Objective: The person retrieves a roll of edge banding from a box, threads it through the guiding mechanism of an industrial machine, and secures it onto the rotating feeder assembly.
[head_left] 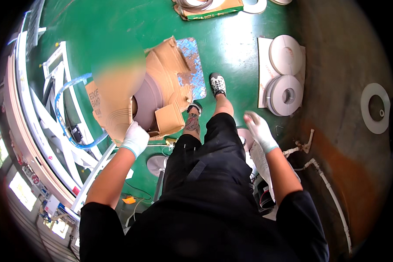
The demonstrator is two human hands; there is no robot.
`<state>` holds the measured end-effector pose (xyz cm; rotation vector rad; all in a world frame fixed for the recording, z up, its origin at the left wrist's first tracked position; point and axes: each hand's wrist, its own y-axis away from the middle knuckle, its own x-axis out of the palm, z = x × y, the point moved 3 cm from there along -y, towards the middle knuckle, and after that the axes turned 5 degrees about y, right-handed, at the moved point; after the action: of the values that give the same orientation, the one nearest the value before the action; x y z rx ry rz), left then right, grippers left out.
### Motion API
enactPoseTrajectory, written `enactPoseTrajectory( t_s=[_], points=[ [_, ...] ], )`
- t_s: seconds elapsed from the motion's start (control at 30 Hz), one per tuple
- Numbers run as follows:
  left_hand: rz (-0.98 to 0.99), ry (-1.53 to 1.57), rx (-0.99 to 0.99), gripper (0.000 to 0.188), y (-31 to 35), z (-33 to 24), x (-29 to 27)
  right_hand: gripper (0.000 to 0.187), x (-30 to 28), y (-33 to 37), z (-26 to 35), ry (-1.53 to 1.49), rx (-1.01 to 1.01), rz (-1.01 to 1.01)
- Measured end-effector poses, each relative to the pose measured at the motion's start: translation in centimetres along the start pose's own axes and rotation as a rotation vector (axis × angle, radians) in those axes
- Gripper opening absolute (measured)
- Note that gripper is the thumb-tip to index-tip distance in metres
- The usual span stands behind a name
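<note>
My left hand, in a white glove, is closed on the near edge of an opened cardboard box. Inside the box, a large brown-grey roll of band shows partly between the raised flaps; the rest of it is hidden. One torn flap sticks out toward my legs. On the right side, my white-gloved right hand hangs in the air beside my thigh, fingers stretched out and nothing in them. Its fingertips are slightly blurred.
The box rests by a worn blue tread plate on the green floor. White rolls lie on cardboard at the right, near a wall with white pipes. White metal frames and a blue hose stand left. Another opened carton lies ahead.
</note>
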<state>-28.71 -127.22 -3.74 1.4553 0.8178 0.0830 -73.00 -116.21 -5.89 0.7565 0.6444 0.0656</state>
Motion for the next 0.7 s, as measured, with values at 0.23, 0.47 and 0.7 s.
enactPoseTrajectory(
  t_s=[0.23,0.47,0.7],
  points=[
    [-0.217,0.071,-0.139,0.023,-5.4,-4.1,-0.3,0.032,15.6,-11.7,14.3,0.609,-0.554,0.300],
    [-0.391,0.926,-0.020,0.025,-1.5,-5.1,-5.5,0.040,34.4,-19.5,17.7,0.995,-0.875,0.549],
    [-0.843,1.758,-0.849,0.016,4.3,-13.4,14.2,0.041,37.7,-19.1,17.4,1.018,-1.101,0.508]
  ],
)
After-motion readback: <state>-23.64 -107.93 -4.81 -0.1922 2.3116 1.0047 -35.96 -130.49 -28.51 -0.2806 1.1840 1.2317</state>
